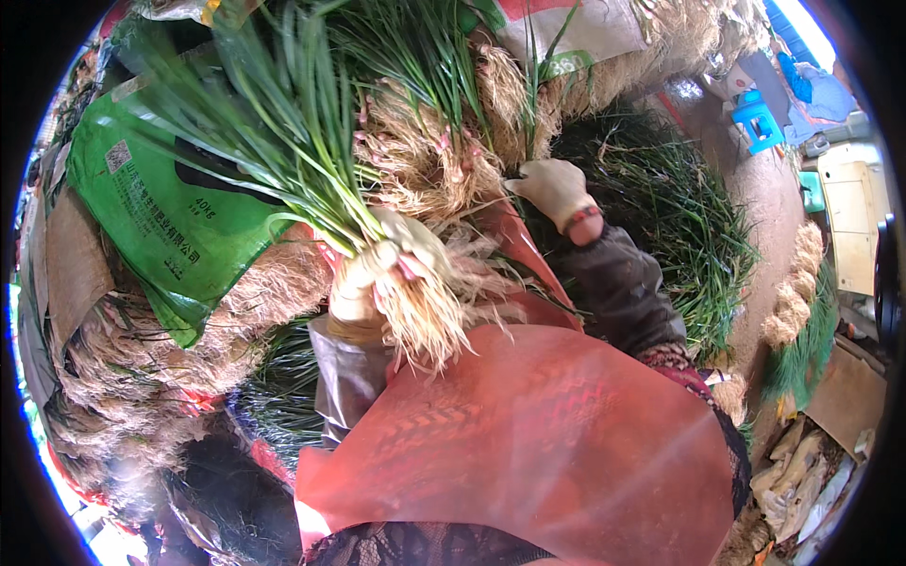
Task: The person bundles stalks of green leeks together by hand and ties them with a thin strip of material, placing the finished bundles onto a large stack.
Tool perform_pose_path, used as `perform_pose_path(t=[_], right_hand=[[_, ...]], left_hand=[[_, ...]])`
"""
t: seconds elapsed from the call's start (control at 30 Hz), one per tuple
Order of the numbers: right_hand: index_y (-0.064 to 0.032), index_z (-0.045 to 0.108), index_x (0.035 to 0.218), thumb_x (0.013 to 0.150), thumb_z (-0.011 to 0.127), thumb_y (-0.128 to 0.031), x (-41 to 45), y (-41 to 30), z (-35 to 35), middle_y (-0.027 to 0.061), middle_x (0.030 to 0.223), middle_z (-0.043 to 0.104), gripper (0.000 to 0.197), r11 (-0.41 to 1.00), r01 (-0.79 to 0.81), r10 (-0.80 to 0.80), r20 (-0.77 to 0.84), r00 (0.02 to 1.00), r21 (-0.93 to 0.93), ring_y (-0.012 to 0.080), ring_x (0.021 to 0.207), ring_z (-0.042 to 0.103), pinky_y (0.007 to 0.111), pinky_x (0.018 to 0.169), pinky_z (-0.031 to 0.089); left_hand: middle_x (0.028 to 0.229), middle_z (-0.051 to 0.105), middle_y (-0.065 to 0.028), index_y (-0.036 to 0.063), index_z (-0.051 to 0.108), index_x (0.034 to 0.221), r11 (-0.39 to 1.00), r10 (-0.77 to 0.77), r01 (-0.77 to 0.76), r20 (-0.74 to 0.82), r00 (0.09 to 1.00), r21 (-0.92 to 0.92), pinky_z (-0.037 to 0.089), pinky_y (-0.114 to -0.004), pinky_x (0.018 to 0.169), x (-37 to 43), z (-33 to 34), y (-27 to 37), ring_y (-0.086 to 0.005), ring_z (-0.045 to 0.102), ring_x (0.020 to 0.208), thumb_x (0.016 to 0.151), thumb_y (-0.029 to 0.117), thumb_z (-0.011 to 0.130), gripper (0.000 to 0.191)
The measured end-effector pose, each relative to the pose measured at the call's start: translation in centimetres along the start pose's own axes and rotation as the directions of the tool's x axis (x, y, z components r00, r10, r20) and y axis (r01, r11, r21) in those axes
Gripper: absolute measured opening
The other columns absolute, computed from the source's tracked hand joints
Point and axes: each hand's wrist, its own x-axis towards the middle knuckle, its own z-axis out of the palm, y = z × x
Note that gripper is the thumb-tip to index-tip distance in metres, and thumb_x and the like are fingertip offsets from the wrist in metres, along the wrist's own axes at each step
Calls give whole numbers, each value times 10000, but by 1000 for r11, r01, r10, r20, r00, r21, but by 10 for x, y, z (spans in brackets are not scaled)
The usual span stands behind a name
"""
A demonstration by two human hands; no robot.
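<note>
My left hand [361, 272], in a pale glove, grips a bunch of chive-like allium plants [333, 191] around the pinkish stem bases. Its green leaves fan out to the upper left, blurred. Pale roots [428, 311] hang below the hand over a red plastic apron [524, 424]. My right hand [555, 187], also gloved, is beside a heap of rooted plants [425, 148], at its right edge. The fingers are turned away, so I cannot tell whether they hold anything. Dry, papery husks [481, 269] lie between the hands.
A green printed sack [177, 205] lies over rooty plants on the left. Loose green leaves [651, 163] are piled beyond my right arm. Farther right are a blue plastic stool [757, 122] and bundled plants with roots [793, 290] on the floor. Another sack [566, 35] covers roots at the top.
</note>
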Motion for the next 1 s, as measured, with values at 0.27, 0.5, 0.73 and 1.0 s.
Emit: perform_pose_path(t=[0.27,0.5,0.73,1.0], right_hand=[[-138,690,965,815,612,-422,71,12,24,146,877,677,330,926,-81,153,-171,973,370,337,842,643,401,733,505],[-139,696,899,832,601,-307,92,33,44,72,885,691,204,984,177,-177,-7,984,-13,248,815,666,367,696,524],[-88,687,927,846,588,-186,83,46,52,35,928,657,161,897,433,-411,-182,893,96,213,827,630,287,724,505],[-68,631,1137,904,588,-252,34,-8,-8,151,1033,650,300,376,475,-512,-249,822,795,193,895,624,252,772,491]], left_hand=[[961,652,-157,-4,580,943,960,-15,122,-388,922,252,515,-248,693,19,8,-22,-169,631,788,822,54,638,146],[806,650,-65,-17,597,1046,942,-206,302,-454,867,148,357,-118,422,35,-18,-50,-18,502,530,852,97,630,227],[784,643,-65,-23,605,1038,959,-194,274,-521,831,80,392,-121,467,36,-15,-51,-14,506,542,853,80,623,213],[856,655,-88,-55,608,1032,971,-233,232,-412,881,-53,473,-163,631,63,-15,-78,-83,587,701,869,113,611,234]])
